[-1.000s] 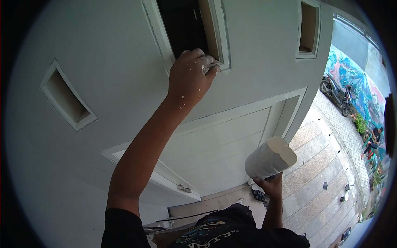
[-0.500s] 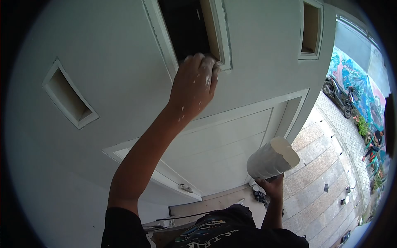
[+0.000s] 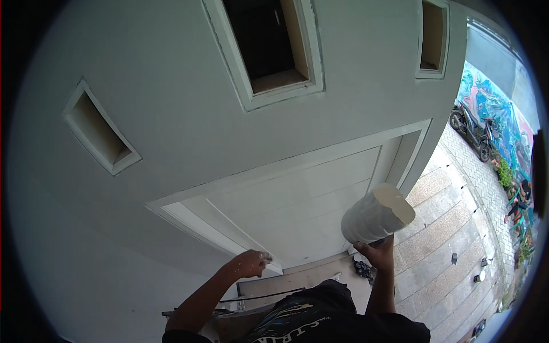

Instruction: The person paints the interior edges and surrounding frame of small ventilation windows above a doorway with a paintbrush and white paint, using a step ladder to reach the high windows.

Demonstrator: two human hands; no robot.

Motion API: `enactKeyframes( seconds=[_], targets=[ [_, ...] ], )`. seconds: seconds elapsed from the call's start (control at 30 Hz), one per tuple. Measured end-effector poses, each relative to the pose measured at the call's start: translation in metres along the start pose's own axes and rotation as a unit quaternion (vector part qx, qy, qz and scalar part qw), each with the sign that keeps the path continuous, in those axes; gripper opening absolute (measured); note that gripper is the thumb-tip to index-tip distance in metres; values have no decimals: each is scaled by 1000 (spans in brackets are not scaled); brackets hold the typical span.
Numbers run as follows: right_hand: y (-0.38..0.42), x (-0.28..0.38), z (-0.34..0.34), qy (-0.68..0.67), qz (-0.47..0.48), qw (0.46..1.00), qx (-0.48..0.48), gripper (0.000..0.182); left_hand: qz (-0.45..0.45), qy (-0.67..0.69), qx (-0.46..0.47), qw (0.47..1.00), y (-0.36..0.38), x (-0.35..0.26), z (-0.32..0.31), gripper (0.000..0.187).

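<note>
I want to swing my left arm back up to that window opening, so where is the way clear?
The wall between the left hand and the middle window opening is bare. The side niche borders it leftward. Rightward it is crowded: the right hand holds up a white container.

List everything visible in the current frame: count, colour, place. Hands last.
wall: 1, pale grey-green, fills most of the view
window openings: 3, white-trimmed; left, top centre, top right
recessed panel: 1, white, lower centre of the wall
paving: tan and grey bands, far below at right
motorcycle: 1, dark, parked at right by the mural
mural: 1, blue and multicolour, right edge
person: 1, small, far below at the right edge
container: 1, white, cylindrical, tilted, centre right
shirt: 1, black with print, bottom centre
left hand: white-spattered, lowered near the panel's lower edge; whether it holds anything cannot be told
right hand: holds the container from beneath
</note>
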State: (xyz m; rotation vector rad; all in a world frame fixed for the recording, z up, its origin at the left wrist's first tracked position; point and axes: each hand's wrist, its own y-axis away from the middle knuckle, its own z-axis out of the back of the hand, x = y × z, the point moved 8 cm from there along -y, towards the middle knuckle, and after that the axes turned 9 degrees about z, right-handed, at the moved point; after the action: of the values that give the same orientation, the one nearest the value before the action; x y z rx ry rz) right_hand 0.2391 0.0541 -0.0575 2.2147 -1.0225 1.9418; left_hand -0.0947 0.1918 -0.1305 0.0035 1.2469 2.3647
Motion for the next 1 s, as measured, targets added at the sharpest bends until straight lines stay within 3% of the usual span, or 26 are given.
enactKeyframes(
  seconds=[0.03, 0.1, 0.17, 0.2, 0.27, 0.4, 0.5, 0.53, 0.6, 0.67, 0.73, 0.8, 0.93, 1.0],
  targets=[
    [1, 0, -5, 2, -2, 1000, 0, 92, 30, 92, -24, 995, 11, 2, 10, 66],
    [0, 3, -25, -8, 4, 1000, 26, 91, -202, 54, -257, 944, 40, -18, 36, 91],
    [-1, 8, -48, 0, -24, 997, 71, 89, -119, 250, -160, 948, 78, -55, 54, 120],
    [1, 9, -65, 5, -55, 992, 116, 88, -119, 253, -158, 947, 86, -68, 53, 120],
    [0, 25, -99, 19, -10, 986, 168, 88, -260, 346, -206, 878, 108, -97, 63, 134],
    [6, 38, -147, 112, 68, 944, 302, 90, -329, 295, -287, 850, 110, -110, 69, 134],
    [7, 44, -156, 111, 16, 934, 338, 103, -264, 304, -317, 858, 119, -98, 66, 108],
    [8, 44, -157, 125, 17, 920, 371, 108, -260, 311, -316, 858, 118, -95, 61, 108],
    [11, 45, -153, 104, 3, 910, 402, 114, -315, 334, -346, 818, 124, -92, 61, 106],
    [-7, 67, -131, 116, -5, 956, 269, 90, -316, 313, -388, 808, 129, -85, 64, 104],
    [-29, 60, -75, -12, 75, 996, 51, 55, -322, 289, -421, 797, 134, -82, 67, 103],
    [-47, 83, -33, -318, 145, 937, -18, 40, -305, 350, -436, 770, 137, -75, 72, 100],
    [-68, 138, -22, -330, 270, 897, -115, 40, -259, 387, -416, 781, 127, -73, 72, 92],
    [-69, 156, -26, -51, 377, 913, -147, 45, -272, 365, -429, 780, 128, -76, 71, 94]
  ],
)
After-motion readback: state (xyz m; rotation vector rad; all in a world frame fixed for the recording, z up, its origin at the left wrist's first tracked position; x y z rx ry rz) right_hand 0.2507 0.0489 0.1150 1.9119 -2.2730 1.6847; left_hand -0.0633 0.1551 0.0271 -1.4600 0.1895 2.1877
